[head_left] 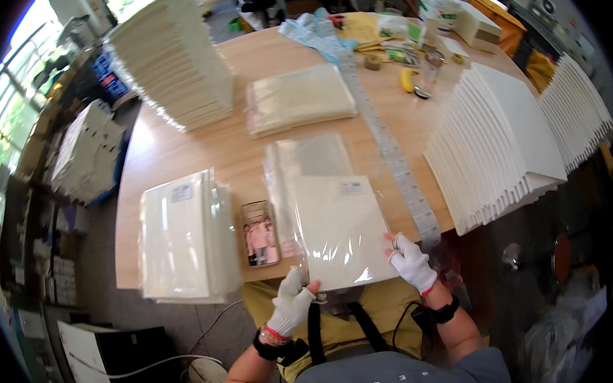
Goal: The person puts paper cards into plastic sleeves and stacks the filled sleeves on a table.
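A flat cream pack in a clear plastic bag (pixel 340 228), with a small label near its far edge, lies in front of me at the table's near edge. My left hand (pixel 292 305), in a white glove with bare fingertips, grips its near left corner, thumb on top. My right hand (pixel 413 266), gloved the same way, has its fingertips closed on the right edge. Partly under the pack's far side lie empty clear bags (pixel 308 156). Left of them rests a phone-sized item with a pink picture (pixel 259 233). A stack of bagged cream packs (pixel 176 238) stands at the left.
Tall stacks of cream sheets (pixel 172 66) and white sheets (pixel 496 141) stand far left and right. More clear bags (pixel 301 99) lie mid-table. A strip of labels (pixel 388 141) runs along the table (pixel 178 154). Tape (pixel 372 62) and a yellow tool (pixel 407 80) lie beyond.
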### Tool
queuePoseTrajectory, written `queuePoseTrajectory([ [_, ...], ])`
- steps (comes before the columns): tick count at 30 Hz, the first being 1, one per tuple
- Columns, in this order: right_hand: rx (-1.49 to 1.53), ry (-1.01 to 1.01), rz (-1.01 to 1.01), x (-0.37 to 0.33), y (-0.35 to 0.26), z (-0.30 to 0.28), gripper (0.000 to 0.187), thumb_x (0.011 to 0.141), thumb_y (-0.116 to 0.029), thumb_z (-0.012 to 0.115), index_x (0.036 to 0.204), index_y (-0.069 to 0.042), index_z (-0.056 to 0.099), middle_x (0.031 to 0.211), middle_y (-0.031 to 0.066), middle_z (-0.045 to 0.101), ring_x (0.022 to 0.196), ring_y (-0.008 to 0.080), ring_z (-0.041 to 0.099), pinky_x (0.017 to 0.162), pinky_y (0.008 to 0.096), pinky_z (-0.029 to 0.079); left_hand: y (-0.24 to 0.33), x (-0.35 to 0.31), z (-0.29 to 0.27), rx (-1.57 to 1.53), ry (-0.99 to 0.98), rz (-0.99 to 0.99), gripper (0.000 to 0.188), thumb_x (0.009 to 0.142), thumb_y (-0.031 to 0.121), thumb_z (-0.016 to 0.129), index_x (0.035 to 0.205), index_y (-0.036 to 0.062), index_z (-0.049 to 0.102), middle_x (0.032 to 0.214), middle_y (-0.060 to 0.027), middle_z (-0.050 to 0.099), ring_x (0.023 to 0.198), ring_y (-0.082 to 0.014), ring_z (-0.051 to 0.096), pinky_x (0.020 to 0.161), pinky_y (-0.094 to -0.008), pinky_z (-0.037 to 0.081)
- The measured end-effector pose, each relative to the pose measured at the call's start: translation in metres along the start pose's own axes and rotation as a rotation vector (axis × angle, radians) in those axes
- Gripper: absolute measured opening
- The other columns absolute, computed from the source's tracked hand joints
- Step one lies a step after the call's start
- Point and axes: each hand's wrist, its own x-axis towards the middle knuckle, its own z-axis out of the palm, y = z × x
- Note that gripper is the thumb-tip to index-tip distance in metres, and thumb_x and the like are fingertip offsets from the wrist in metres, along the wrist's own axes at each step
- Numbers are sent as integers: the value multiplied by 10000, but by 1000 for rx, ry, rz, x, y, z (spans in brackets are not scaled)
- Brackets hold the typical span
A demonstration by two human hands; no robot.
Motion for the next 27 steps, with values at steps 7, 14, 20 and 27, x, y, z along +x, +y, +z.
queuePoseTrajectory([
  [7, 280, -120, -532, 62, -121, 132, 331, 825, -3, 513, 1151, 33, 553, 858, 170, 602, 757, 233, 620, 658, 322, 480, 43, -70, -160, 7, 689, 235, 335, 875, 20, 578, 1207, -10, 544, 1136, -107, 578, 1002, -152, 565, 821, -281, 516],
  [14, -48, -404, -539, 93, -205, 219, 342, 886, -284, 519, 973, 23, 644, 880, 211, 633, 851, 351, 611, 760, 396, 484, 28, -63, -276, 754, 627, -393, 552, 791, 78, 526, 1326, -14, 425, 1428, -150, 380, 1284, -300, 403, 1058, -415, 305],
  [20, -13, -419, -586, 100, -198, 222, 346, 885, -283, 499, 991, 12, 645, 911, 213, 638, 857, 333, 623, 757, 391, 487, 65, -25, -239, 1364, 481, 349, 536, 833, 260, 553, 1310, 35, 458, 1436, -181, 348, 1380, -384, 190, 1106, -545, 139],
  [27, 113, 27, -534, 195, -174, 215, 306, 860, -224, 577, 1090, -22, 591, 1042, 168, 613, 884, 319, 615, 807, 396, 478, 7, -55, -214, 1388, 674, 1000, 715, 912, 630, 202, 1369, 109, 381, 1485, -125, 268, 1384, -394, 162, 1082, -631, 121],
])
